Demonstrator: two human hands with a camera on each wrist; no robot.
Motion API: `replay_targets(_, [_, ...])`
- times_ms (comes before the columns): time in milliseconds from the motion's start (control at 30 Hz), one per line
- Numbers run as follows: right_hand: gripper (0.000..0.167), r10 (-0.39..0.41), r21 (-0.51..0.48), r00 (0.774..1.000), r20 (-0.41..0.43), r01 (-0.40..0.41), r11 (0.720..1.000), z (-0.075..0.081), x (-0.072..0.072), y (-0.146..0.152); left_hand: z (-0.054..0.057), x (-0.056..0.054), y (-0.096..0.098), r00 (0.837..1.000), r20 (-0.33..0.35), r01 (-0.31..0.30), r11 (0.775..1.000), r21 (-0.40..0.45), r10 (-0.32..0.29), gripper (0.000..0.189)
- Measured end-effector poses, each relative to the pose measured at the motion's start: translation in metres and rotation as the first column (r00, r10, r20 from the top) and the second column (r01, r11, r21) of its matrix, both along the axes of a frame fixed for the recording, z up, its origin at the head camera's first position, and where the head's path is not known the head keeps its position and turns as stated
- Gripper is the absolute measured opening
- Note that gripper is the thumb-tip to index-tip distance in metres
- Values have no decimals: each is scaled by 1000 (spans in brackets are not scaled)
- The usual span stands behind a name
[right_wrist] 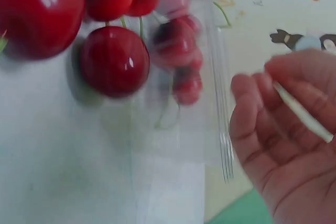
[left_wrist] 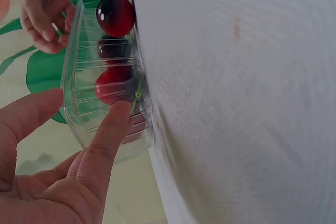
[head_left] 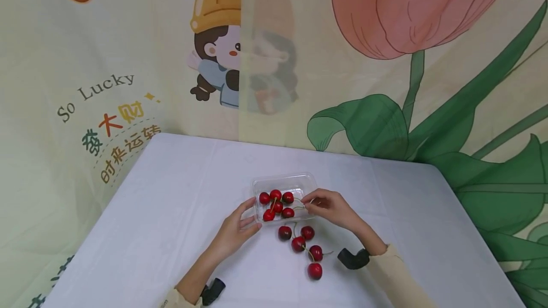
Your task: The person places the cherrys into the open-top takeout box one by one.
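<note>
On the white table I see the left hand bracing the clear container, fingers extended, right hand at its right end, can't tell if pinching anything; step looks like loading cherries inside, next probably calls for fetching the loose cherries in front.

We count six red cherries in a clear plastic box on a white-covered table; five loose cherries just in front. We note left hand at box's left side, right hand at its right end, fingers bent.
</note>
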State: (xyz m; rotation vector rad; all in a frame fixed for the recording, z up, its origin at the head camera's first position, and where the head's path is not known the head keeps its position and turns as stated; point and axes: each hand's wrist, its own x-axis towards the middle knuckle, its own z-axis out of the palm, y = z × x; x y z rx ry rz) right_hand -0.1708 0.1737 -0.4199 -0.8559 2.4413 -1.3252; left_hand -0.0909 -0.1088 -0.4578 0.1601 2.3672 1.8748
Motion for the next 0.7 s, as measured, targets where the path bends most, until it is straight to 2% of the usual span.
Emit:
replay_targets(167, [20,28,-27,999,-20,-28,999,-1,4,21,1,0,1,1000,11,-6,1000,4,6,66])
replay_targets(333, [20,37,-4,999,26,-37,999,-4,12,38,1,0,1,1000,11,-7,1000,4,7,67])
replay_targets(700, [22,169,-14,984,62,-169,986,-34,37,58,1,-1,2,1000,5,-15,1000,-8,15,67])
